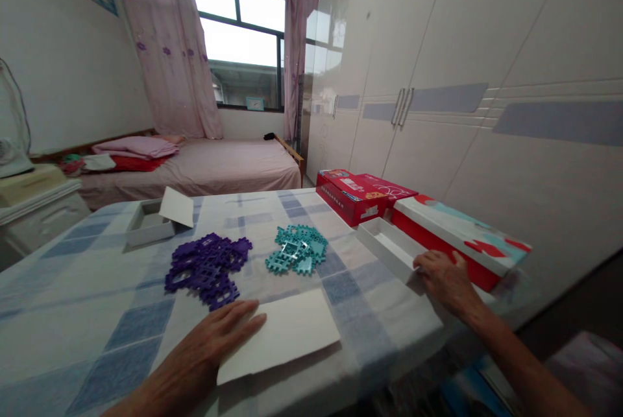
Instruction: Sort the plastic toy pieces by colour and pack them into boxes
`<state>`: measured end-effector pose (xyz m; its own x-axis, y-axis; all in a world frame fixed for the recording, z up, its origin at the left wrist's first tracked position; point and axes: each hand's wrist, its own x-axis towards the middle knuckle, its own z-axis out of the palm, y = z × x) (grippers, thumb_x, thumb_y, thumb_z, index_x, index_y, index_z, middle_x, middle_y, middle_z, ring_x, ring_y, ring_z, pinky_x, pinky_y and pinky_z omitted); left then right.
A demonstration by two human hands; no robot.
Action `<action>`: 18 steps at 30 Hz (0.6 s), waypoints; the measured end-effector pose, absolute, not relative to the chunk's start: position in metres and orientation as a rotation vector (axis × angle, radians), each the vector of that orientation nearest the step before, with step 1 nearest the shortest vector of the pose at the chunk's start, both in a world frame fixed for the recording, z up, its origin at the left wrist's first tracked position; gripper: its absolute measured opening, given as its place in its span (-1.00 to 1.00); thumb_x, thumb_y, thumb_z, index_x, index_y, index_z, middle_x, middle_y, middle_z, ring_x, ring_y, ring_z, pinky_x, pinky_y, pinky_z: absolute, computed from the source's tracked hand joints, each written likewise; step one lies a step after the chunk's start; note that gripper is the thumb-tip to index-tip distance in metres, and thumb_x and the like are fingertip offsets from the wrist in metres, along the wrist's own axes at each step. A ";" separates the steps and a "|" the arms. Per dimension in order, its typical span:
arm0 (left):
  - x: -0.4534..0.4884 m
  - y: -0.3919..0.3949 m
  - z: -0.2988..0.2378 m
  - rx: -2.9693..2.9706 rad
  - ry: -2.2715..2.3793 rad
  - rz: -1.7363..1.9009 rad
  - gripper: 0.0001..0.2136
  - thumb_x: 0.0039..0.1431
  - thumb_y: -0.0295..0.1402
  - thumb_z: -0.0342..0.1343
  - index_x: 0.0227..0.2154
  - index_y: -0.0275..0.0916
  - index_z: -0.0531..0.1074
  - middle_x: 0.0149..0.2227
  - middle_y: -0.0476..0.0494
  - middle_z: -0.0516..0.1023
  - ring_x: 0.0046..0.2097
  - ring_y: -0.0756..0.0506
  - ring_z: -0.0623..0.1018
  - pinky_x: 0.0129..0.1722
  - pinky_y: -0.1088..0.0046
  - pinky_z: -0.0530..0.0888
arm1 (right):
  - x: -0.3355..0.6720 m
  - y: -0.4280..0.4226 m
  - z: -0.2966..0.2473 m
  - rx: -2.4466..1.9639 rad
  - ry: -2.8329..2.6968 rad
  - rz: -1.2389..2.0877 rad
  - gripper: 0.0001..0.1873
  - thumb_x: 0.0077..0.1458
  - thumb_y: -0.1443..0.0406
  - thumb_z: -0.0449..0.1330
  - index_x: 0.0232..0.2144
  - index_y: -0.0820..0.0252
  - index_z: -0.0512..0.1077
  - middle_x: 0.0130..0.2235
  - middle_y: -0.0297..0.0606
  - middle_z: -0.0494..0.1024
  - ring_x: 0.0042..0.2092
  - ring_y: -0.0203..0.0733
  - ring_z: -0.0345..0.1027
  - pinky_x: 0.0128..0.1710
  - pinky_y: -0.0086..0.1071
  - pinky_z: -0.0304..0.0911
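Note:
My left hand (219, 339) lies with its fingers stretched out on the left edge of a white card (287, 329) near the table's front. At the right, my right hand (448, 277) has its fingers closed on the near end of a long, shallow white box (389, 250), which looks open at the top. Beyond my left hand is a pile of purple notched plastic building pieces (209, 264). To the right of that pile, a smaller heap of teal notched pieces (298, 250) lies on the cloth.
Red boxes (350, 196) and a long red, white and blue box (462, 235) line the table's right side. A grey-white box (146, 222) with a white card (176, 207) leaning on it stands back left. Blue-and-white checked cloth (121, 333) covers the table; a bed (233, 164) is behind.

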<state>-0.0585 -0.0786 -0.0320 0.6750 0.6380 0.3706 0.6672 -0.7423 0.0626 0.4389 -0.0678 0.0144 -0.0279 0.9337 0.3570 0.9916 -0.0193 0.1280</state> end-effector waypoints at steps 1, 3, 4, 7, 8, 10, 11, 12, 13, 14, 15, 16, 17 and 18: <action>-0.061 -0.078 -0.034 -2.804 -1.100 -0.556 -0.41 0.16 -0.46 0.00 0.22 0.19 0.14 0.16 -0.05 0.40 0.11 -0.18 0.45 0.04 0.27 0.47 | 0.442 -0.068 0.014 -2.084 -2.073 -0.548 -0.75 0.03 0.45 0.02 -0.34 0.10 0.46 -0.19 -0.23 0.55 -0.01 -0.02 0.30 0.12 0.16 -0.20; -0.065 -0.077 -0.036 -2.790 -1.117 -0.534 -0.41 0.15 -0.47 0.00 0.22 0.16 0.15 0.16 -0.05 0.40 0.12 -0.19 0.45 0.05 0.28 0.45 | 0.443 -0.068 0.013 -2.119 -2.057 -0.615 -0.75 0.04 0.45 0.01 -0.34 0.13 0.46 -0.19 -0.19 0.55 -0.02 0.01 0.29 0.11 0.16 -0.18; -0.067 -0.078 -0.036 -2.771 -1.124 -0.536 -0.41 0.14 -0.48 0.00 0.22 0.14 0.16 0.15 -0.07 0.40 0.11 -0.19 0.45 0.05 0.28 0.45 | 0.443 -0.069 0.013 -2.137 -2.045 -0.649 -0.75 0.05 0.46 0.00 -0.34 0.15 0.46 -0.20 -0.17 0.54 -0.03 0.02 0.30 0.10 0.16 -0.17; -0.073 -0.079 -0.032 -2.713 -1.113 -0.517 -0.45 0.14 -0.51 -0.05 0.19 0.06 0.24 0.11 -0.14 0.45 0.07 -0.18 0.49 0.00 0.32 0.48 | 0.442 -0.071 0.012 -2.197 -2.002 -0.724 -0.75 0.07 0.46 -0.01 -0.34 0.19 0.46 -0.22 -0.12 0.53 -0.07 0.04 0.31 0.07 0.17 -0.12; -0.074 -0.079 -0.030 -2.705 -1.095 -0.501 -0.45 0.13 -0.53 -0.06 0.17 0.04 0.27 0.10 -0.16 0.46 0.05 -0.17 0.51 -0.02 0.34 0.50 | 0.443 -0.072 0.011 -2.218 -1.993 -0.735 -0.74 0.08 0.46 -0.02 -0.34 0.20 0.46 -0.22 -0.11 0.53 -0.08 0.05 0.31 0.06 0.17 -0.10; -0.077 -0.079 -0.024 -2.703 -1.044 -0.497 -0.46 0.11 -0.56 -0.08 0.13 0.01 0.32 0.07 -0.16 0.49 0.02 -0.15 0.53 -0.05 0.36 0.51 | 0.444 -0.071 0.011 -2.254 -1.986 -0.738 -0.73 0.09 0.45 -0.04 -0.33 0.21 0.46 -0.22 -0.08 0.53 -0.07 0.07 0.31 0.04 0.19 -0.09; -0.077 -0.078 -0.020 -2.696 -1.025 -0.517 -0.46 0.09 -0.58 -0.09 0.11 0.00 0.35 0.07 -0.16 0.49 0.01 -0.15 0.53 -0.06 0.37 0.52 | 0.445 -0.071 0.010 -2.260 -1.980 -0.725 -0.72 0.09 0.43 -0.04 -0.31 0.21 0.47 -0.20 -0.07 0.53 -0.06 0.08 0.31 0.04 0.20 -0.08; -0.075 -0.078 -0.016 -2.682 -1.014 -0.552 -0.47 0.08 -0.60 -0.10 0.09 -0.02 0.37 0.05 -0.16 0.50 0.01 -0.14 0.54 -0.06 0.38 0.52 | 0.446 -0.070 0.009 -2.252 -1.970 -0.697 -0.71 0.08 0.42 -0.04 -0.28 0.20 0.47 -0.17 -0.07 0.53 -0.04 0.08 0.31 0.04 0.19 -0.07; -0.072 -0.079 -0.011 -2.669 -1.015 -0.587 -0.48 0.07 -0.62 -0.11 0.06 -0.04 0.40 0.05 -0.16 0.51 0.00 -0.13 0.54 -0.06 0.39 0.52 | 0.446 -0.069 0.008 -2.226 -1.964 -0.648 -0.69 0.07 0.41 -0.03 -0.23 0.19 0.47 -0.12 -0.07 0.52 -0.02 0.07 0.31 0.05 0.16 -0.03; -0.067 -0.080 -0.006 -2.664 -1.027 -0.612 -0.48 0.06 -0.64 -0.12 0.03 -0.07 0.42 0.05 -0.17 0.50 0.00 -0.12 0.53 -0.05 0.39 0.51 | 0.446 -0.067 0.006 -2.187 -1.958 -0.589 -0.66 0.06 0.38 -0.03 -0.17 0.19 0.46 -0.07 -0.08 0.51 0.00 0.05 0.31 0.04 0.10 0.01; -0.060 -0.082 0.000 -2.665 -1.042 -0.632 -0.48 0.05 -0.65 -0.14 0.01 -0.10 0.43 0.05 -0.18 0.50 0.01 -0.11 0.52 -0.05 0.40 0.51 | 0.445 -0.066 0.003 -2.143 -1.948 -0.530 -0.63 0.06 0.34 -0.03 -0.12 0.18 0.44 -0.04 -0.09 0.50 0.01 0.03 0.32 0.03 0.05 0.07; -0.050 -0.084 0.007 -2.685 -1.063 -0.630 -0.48 0.04 -0.67 -0.15 0.00 -0.13 0.42 0.06 -0.19 0.48 0.03 -0.10 0.51 -0.03 0.39 0.50 | 0.445 -0.065 0.000 -2.100 -1.936 -0.482 -0.61 0.06 0.29 -0.03 -0.08 0.19 0.43 -0.02 -0.09 0.49 0.02 0.01 0.33 0.02 0.00 0.11; -0.040 -0.085 0.013 -2.716 -1.081 -0.624 -0.47 0.02 -0.69 -0.17 0.00 -0.15 0.41 0.08 -0.19 0.47 0.05 -0.08 0.49 -0.01 0.38 0.49 | 0.446 -0.063 -0.003 -2.065 -1.926 -0.460 -0.60 0.06 0.24 -0.02 -0.08 0.20 0.43 -0.02 -0.07 0.49 0.02 0.02 0.34 0.00 -0.01 0.14; -0.028 -0.086 0.019 -2.741 -1.077 -0.636 -0.46 -0.01 -0.70 -0.17 -0.01 -0.17 0.41 0.08 -0.19 0.46 0.06 -0.08 0.47 0.01 0.37 0.48 | 0.447 -0.062 -0.007 -2.035 -1.922 -0.462 -0.60 0.05 0.20 -0.02 -0.12 0.20 0.44 -0.05 -0.05 0.51 0.01 0.06 0.35 -0.01 0.02 0.15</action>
<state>-0.0282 -0.0856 0.0186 0.6566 0.6207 0.4284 0.6749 -0.7371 0.0335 0.4472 -0.0622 -0.0070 0.0513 0.9008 0.4312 0.9984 -0.0572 0.0008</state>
